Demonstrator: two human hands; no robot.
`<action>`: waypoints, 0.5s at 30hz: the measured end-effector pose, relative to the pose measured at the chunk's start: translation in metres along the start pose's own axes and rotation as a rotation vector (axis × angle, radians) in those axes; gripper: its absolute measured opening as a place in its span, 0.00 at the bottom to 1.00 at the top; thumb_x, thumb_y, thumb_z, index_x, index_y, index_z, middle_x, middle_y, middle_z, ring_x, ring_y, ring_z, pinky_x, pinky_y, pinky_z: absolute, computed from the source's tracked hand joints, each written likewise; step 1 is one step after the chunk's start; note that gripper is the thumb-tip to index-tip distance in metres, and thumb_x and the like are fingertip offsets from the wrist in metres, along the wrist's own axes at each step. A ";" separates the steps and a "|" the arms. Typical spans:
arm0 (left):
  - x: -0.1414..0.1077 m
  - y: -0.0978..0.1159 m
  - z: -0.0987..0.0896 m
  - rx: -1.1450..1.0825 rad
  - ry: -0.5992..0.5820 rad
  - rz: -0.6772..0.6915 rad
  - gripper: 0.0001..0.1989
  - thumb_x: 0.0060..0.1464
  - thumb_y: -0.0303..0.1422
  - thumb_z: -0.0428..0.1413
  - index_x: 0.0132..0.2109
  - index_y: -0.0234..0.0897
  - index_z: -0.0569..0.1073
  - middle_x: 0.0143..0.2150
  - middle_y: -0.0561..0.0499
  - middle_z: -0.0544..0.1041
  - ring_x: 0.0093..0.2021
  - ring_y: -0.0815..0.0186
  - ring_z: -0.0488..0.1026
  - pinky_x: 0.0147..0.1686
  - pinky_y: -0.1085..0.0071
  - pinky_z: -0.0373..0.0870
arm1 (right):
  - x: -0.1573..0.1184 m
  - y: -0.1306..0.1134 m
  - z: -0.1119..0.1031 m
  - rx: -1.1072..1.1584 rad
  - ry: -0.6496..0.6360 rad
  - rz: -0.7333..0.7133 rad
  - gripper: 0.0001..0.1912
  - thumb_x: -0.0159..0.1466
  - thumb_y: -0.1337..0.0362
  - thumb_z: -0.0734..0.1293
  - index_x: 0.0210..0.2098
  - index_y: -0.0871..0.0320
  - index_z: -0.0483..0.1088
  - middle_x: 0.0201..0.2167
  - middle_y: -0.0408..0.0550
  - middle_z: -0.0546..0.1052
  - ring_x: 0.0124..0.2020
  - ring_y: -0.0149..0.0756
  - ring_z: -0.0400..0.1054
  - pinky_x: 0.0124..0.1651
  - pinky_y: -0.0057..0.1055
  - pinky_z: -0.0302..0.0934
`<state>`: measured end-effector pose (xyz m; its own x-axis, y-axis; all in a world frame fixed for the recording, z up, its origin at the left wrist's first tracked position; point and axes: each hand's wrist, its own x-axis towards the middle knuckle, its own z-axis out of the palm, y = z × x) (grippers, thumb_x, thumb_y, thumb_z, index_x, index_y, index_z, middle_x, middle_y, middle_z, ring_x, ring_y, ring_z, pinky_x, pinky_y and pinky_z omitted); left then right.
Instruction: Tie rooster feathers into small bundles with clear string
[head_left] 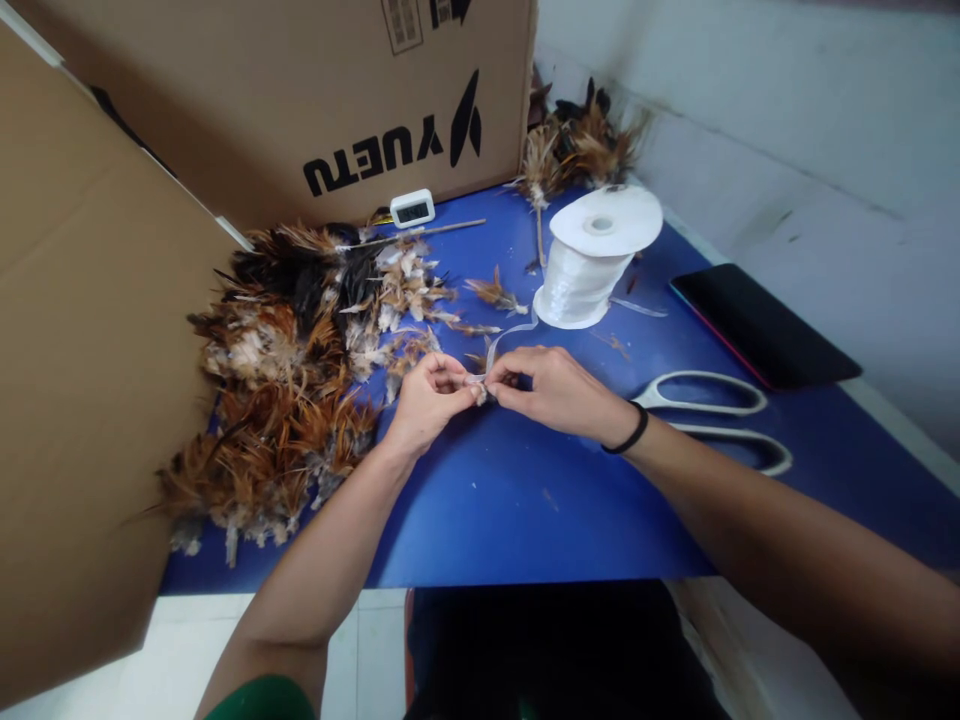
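Above the smooth blue table, left hand and right hand pinch in bare fingers a narrow white ribbon and small pale tuft, near-left of the round white spool; steady tension should keep it flat.

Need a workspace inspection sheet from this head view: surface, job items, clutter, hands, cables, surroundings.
Surface: blue tabletop, small feather scraps scattered on it.
Job items: white ribbon runs from the upright spool to the hands; large feather pile at left.
Clutter: scissors right of the hands, blades hidden by the arm; dark flat device at the right edge; small white display at the back, reading unclear.
Hands: left hand and right hand both pinch the ribbon; small pale tuft between fingertips, partly hidden.
Cables: nothing seen.
Surroundings: cardboard at back and left, pale wall at right.
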<state>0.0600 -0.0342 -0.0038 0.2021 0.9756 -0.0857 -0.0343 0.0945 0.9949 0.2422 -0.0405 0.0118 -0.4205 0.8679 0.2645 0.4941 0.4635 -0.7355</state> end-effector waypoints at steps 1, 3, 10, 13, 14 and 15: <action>0.000 0.000 0.000 0.010 0.005 0.012 0.19 0.36 0.31 0.67 0.33 0.35 0.65 0.28 0.53 0.77 0.26 0.72 0.74 0.33 0.73 0.70 | 0.000 0.000 0.001 0.016 0.001 0.020 0.06 0.57 0.69 0.63 0.29 0.59 0.73 0.26 0.44 0.76 0.26 0.28 0.66 0.32 0.27 0.57; 0.000 0.000 0.001 0.029 0.017 0.044 0.19 0.36 0.31 0.67 0.34 0.35 0.65 0.28 0.54 0.77 0.27 0.72 0.74 0.33 0.73 0.70 | 0.000 0.001 0.002 0.057 0.004 0.062 0.06 0.57 0.68 0.63 0.29 0.59 0.74 0.26 0.43 0.76 0.26 0.28 0.66 0.31 0.27 0.57; -0.001 0.001 0.003 0.110 0.044 0.136 0.19 0.37 0.30 0.66 0.34 0.37 0.63 0.28 0.55 0.76 0.29 0.72 0.74 0.35 0.73 0.71 | 0.000 0.001 0.004 0.158 0.028 0.144 0.07 0.56 0.67 0.64 0.29 0.60 0.74 0.23 0.42 0.75 0.25 0.28 0.65 0.30 0.26 0.56; -0.001 0.000 0.003 0.139 0.056 0.161 0.20 0.38 0.30 0.66 0.34 0.37 0.62 0.29 0.55 0.76 0.30 0.71 0.75 0.35 0.74 0.71 | 0.001 0.002 0.006 0.176 0.030 0.161 0.07 0.56 0.66 0.64 0.30 0.60 0.75 0.23 0.42 0.75 0.24 0.28 0.65 0.29 0.26 0.56; -0.001 0.000 0.003 0.146 0.055 0.171 0.20 0.38 0.30 0.66 0.35 0.38 0.62 0.29 0.55 0.76 0.30 0.71 0.75 0.35 0.74 0.71 | 0.001 0.003 0.007 0.180 0.031 0.163 0.07 0.56 0.66 0.64 0.30 0.60 0.75 0.23 0.42 0.75 0.24 0.28 0.65 0.29 0.26 0.56; -0.001 0.000 0.003 0.153 0.053 0.183 0.20 0.38 0.30 0.65 0.35 0.38 0.62 0.29 0.55 0.76 0.31 0.71 0.75 0.36 0.73 0.72 | 0.001 0.004 0.007 0.184 0.035 0.164 0.07 0.56 0.66 0.64 0.30 0.60 0.75 0.23 0.42 0.75 0.24 0.28 0.65 0.29 0.26 0.56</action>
<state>0.0630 -0.0362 -0.0037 0.1539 0.9832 0.0983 0.0837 -0.1121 0.9902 0.2381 -0.0390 0.0052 -0.3185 0.9358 0.1514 0.4055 0.2789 -0.8705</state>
